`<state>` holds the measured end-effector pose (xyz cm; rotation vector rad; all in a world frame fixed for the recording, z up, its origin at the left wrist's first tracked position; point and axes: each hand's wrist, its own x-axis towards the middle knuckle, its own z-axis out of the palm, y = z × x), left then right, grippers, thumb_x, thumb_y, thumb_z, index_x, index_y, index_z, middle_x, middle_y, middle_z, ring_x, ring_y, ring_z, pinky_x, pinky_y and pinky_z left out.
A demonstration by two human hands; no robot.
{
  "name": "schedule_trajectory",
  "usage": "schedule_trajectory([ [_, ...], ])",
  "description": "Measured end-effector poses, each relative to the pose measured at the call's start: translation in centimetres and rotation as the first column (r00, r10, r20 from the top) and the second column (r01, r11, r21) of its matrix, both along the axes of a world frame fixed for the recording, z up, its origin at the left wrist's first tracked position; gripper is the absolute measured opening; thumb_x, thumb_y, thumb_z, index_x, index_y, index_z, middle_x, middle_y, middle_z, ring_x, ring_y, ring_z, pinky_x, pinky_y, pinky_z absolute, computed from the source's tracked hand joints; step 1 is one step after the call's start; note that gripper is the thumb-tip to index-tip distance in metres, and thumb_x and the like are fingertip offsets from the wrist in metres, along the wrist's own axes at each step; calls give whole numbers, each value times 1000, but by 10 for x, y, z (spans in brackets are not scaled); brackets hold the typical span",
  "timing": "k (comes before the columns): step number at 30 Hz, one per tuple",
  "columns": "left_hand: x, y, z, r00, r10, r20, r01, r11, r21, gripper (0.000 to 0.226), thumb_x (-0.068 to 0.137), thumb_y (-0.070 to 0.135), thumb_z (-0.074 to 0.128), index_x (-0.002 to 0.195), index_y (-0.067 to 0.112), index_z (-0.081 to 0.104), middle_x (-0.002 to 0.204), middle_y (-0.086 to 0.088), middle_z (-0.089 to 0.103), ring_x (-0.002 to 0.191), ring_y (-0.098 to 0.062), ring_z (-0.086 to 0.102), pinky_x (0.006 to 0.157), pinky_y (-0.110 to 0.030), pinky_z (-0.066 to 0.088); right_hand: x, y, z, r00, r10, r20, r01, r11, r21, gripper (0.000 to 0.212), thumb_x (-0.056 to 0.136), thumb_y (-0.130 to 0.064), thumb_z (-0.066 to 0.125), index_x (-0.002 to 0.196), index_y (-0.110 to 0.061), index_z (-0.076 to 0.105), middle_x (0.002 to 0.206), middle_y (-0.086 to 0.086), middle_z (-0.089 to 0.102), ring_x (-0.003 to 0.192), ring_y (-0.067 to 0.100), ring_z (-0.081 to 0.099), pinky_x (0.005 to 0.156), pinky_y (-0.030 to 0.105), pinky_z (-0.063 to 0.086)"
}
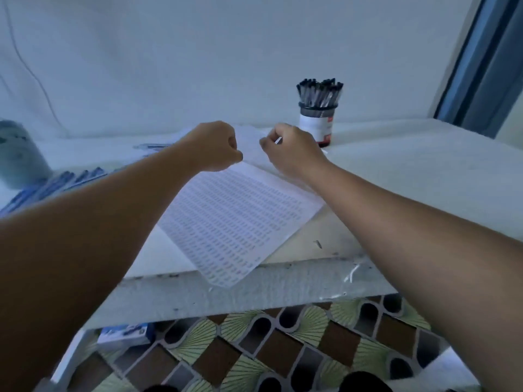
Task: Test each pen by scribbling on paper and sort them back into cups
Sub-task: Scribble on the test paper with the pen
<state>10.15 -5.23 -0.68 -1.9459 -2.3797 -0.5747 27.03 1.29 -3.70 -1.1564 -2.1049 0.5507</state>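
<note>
A white ledge (410, 171) runs below a pale wall (198, 52), its front edge chipped and stained; a thin cable (27, 66) hangs down the wall at far left. Under the ledge lies patterned flooring (283, 349) of brown, green and dark shapes; a small blue-and-white box (124, 335) sits there; a dark window frame (486, 60) rises at right.

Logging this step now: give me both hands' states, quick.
Left hand: fingers curled into a fist, nothing visibly held.
Right hand: fingers pinching a pen above the paper.

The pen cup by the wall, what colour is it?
The cup is white with a dark rim and reddish base; the head view shows it.
</note>
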Motion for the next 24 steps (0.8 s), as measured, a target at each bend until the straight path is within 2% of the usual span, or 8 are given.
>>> schedule_trajectory([
  [2,-33,-20,-5,998,64,-19,-65,997,-44,10,86,28,70,90,19,69,95,-1,69,88,-22,62,66,-28,44,-37,-9,-1,993,102,54,-102,995,-7,24,98,-44,54,98,-21,63,90,-7,66,80,17,62,69,33,49],
  [6,-74,-49,-12,987,153,-40,-156,984,-87,14,84,25,74,93,14,74,101,-7,70,93,-26,64,72,-31,48,-94,-22,-6,964,225,145,-227,974,-1,20,96,-41,57,97,-23,65,91,-7,66,84,16,63,76,36,53],
  [11,-96,-60,-17,980,199,1,-198,976,-90,12,83,27,74,93,20,72,98,-1,67,93,-22,63,57,-23,39,-129,-29,-12,946,255,201,-264,964,17,16,96,-41,59,95,-26,65,88,-8,66,85,16,63,77,35,52],
  [15,-108,-55,-20,975,220,-9,-220,975,-33,7,88,20,66,93,20,70,100,-3,68,88,-22,60,56,-25,37,-136,-25,-14,938,244,245,-259,965,34,14,96,-42,60,95,-28,63,92,-9,66,85,14,62,76,36,53],
  [19,-119,-42,-27,962,267,-50,-268,963,-1,18,93,16,59,111,16,61,111,-7,62,95,-27,58,68,-30,40,-137,-16,-17,929,242,279,-261,965,33,13,96,-40,65,100,-28,62,96,-9,66,88,14,62,77,35,53],
  [22,-120,-28,-34,961,246,-126,-248,969,2,34,94,11,53,128,14,54,122,-12,54,113,-33,54,80,-38,45,-139,-12,-18,928,237,288,-261,964,47,17,95,-41,66,105,-28,61,99,-8,66,92,16,62,77,34,52],
  [24,-117,-19,-38,958,221,-182,-227,974,-13,44,94,7,49,137,19,52,129,-11,51,122,-33,45,87,-41,45,-139,-10,-18,931,230,283,-256,965,58,19,95,-41,65,109,-28,60,100,-8,66,92,17,62,76,34,51],
])
